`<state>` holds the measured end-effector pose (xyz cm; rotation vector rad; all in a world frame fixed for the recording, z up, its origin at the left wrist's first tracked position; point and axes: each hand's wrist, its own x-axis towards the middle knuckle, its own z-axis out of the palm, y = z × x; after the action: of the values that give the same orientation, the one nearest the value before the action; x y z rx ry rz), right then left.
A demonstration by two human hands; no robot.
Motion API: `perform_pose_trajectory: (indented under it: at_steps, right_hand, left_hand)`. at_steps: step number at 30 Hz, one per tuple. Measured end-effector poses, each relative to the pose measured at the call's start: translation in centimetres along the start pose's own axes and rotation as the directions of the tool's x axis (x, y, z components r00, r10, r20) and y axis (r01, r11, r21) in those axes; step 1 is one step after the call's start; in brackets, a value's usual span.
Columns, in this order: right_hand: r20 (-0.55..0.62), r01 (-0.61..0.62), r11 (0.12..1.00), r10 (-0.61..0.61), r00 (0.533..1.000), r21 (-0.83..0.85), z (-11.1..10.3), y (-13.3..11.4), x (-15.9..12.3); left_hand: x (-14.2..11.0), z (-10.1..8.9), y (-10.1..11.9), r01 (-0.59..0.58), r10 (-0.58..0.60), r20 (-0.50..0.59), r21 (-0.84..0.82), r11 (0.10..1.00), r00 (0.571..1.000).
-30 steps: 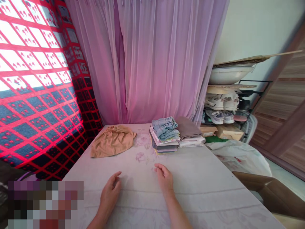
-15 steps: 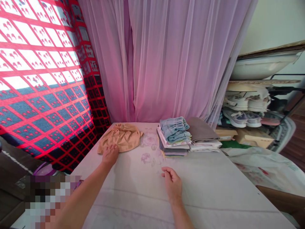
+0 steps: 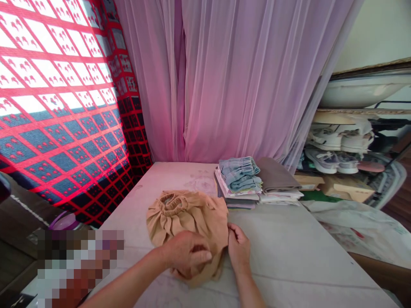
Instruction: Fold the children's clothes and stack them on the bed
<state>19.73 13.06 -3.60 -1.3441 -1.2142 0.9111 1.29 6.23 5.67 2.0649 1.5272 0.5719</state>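
So the left hand [image 3: 188,256] is the busy one here: its grip is clenched down over a fold of the tan gathered cloth garment with an elastic waistband [image 3: 195,218], with the fabric bunching under curled fingers. The right hand [image 3: 238,248] sits at the garment's right edge, and its fingertips [image 3: 231,231] look like they're pinching the cloth there, though it's a small grip and hard to see. The garment lies flat-ish in front of the person, with its long axis running from the ruffled waistband [image 3: 171,203] at the far left down to the crumpled hem near the bench edge. The left hand is the closer one to that waistband, and the two hands are fairly close together. It's all on a long white bench with a pale floral cover [image 3: 282,239]. Just past the garment is a folded stack of clothes topped with light blue denim [image 3: 239,173], beside a pile with a grey-brown folded cloth on top [image 3: 278,175]. Behind hang sheer pink curtains [image 3: 231,85], with a red and navy patterned window cover [image 3: 54,111] on the left and a wire rack of white sneakers [image 3: 337,141] on the right.
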Motion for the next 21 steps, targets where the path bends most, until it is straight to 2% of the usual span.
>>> perform_pose_trajectory:
  at_steps: [1, 2, 4, 5, 8, 11, 14, 18, 21]
  right_hand:
    - [-0.013, 0.001, 1.000, -0.001, 1.000, -0.005, 0.0, 0.1, 0.1]
    - [-0.021, -0.001, 1.000, 0.001, 1.000, -0.008, 0.0, 0.2, 0.1]
    - [-0.022, -0.004, 1.000, 0.004, 1.000, -0.014, 0.0, 0.3, 0.2]
    - [-0.018, -0.003, 1.000, 0.002, 1.000, -0.015, 0.1, 0.4, 0.2]
    - [-0.017, 0.008, 1.000, -0.008, 1.000, -0.003, 0.2, 0.4, 0.3]
    - [-0.084, 0.024, 1.000, -0.023, 0.996, 0.016, 0.2, 0.6, 0.3]
    - [-0.175, 0.031, 0.999, -0.029, 0.984, 0.009, -0.1, 0.9, 0.4]
    - [-0.251, 0.086, 0.996, -0.090, 0.964, -0.029, -0.8, 1.7, 0.3]
    - [-0.252, 0.247, 0.961, -0.271, 0.929, -0.120, -0.9, 2.1, -0.1]
  left_hand:
    - [-0.3, -0.7, -0.4, -0.007, 0.007, -0.028, 0.011, 1.000, 1.000]
    - [-0.5, -1.7, -1.3, 0.023, -0.016, -0.120, 0.060, 0.998, 0.993]
    - [-0.7, -3.7, -4.1, 0.093, -0.022, -0.346, 0.188, 0.978, 0.938]
    - [-0.8, -4.6, -5.8, 0.111, -0.003, -0.412, 0.238, 0.965, 0.911]
    - [-1.1, -6.0, -10.6, 0.214, -0.016, -0.510, 0.332, 0.919, 0.860]
    - [-1.6, -6.0, -13.3, 0.286, -0.139, -0.458, 0.269, 0.920, 0.878]
    - [-1.5, -5.9, -13.5, 0.297, -0.203, -0.369, 0.219, 0.929, 0.907]
    - [-0.9, -6.3, -12.1, 0.236, -0.091, -0.359, 0.384, 0.893, 0.929]
    - [-0.2, -7.1, -11.0, 0.163, -0.016, -0.288, 0.492, 0.855, 0.957]
